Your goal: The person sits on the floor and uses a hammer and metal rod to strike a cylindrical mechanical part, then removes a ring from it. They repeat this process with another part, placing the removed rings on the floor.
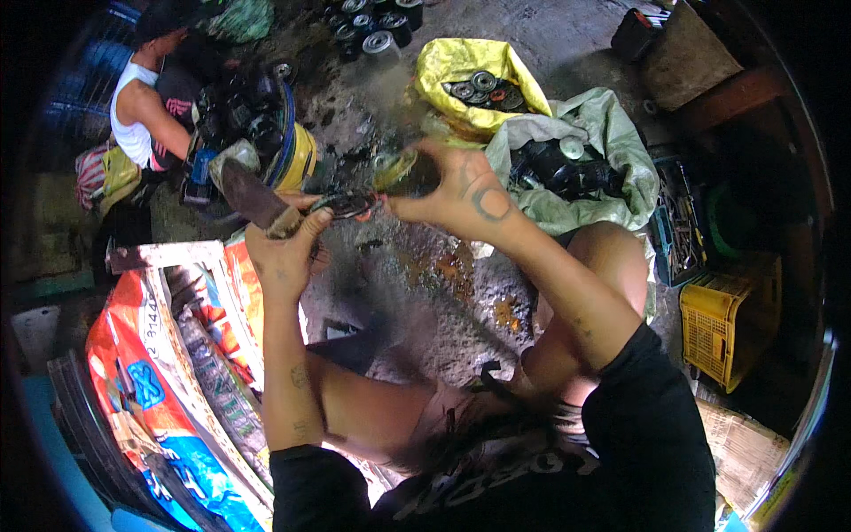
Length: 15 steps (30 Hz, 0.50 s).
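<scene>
My left hand (282, 255) is closed around a broad, dark-bladed knife (251, 192), its blade angled up and to the left. The same hand's thumb and fingers pinch a dark round metal disc (347, 206). Close by on the right, my right hand (463, 188) wraps round a dark cylindrical can (412, 174), open end toward the left. The fingers of that hand reach the disc's right edge, where a bit of red shows. Parts of the can are hidden by the palm and smeared by motion.
A yellow sack (434, 64) holds round metal discs; a pale green sack (625, 133) holds dark cans. Several filter-like cylinders (379, 44) stand at the back. Left lies an orange-and-blue sack (124, 355); right, a yellow crate (709, 332). A co-worker (142, 111) sits beside a filled drum (306, 152).
</scene>
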Each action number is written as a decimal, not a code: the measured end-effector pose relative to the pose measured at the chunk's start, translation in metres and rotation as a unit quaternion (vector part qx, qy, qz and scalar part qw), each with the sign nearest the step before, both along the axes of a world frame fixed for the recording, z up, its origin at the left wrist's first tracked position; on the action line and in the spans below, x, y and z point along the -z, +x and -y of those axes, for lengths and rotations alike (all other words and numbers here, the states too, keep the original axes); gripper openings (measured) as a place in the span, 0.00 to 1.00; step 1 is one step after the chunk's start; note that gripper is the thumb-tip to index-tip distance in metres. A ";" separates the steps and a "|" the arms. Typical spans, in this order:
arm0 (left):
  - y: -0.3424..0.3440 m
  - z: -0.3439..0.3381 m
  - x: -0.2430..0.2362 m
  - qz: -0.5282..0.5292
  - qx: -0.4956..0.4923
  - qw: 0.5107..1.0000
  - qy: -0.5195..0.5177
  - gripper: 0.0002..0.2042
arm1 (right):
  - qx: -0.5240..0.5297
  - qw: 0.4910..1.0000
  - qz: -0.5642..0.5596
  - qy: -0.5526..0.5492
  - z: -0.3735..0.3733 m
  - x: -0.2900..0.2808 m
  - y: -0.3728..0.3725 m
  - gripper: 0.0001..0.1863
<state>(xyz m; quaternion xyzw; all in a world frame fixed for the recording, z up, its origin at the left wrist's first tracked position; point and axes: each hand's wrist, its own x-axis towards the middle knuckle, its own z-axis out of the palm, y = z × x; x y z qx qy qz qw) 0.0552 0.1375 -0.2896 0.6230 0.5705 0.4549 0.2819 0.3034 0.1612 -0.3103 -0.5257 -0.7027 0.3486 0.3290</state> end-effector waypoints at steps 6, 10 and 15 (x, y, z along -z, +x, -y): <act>0.068 -0.117 0.033 0.062 0.070 0.995 -0.032 0.13 | -0.172 0.950 0.235 -0.111 0.014 0.014 0.022 0.30; 0.103 -0.209 0.031 -0.189 0.083 0.967 0.149 0.15 | -0.184 0.965 0.164 -0.094 0.002 0.001 0.015 0.29; 0.110 -0.158 0.008 0.058 0.180 0.971 -0.144 0.17 | -0.075 0.996 0.001 0.040 -0.002 -0.012 0.048 0.37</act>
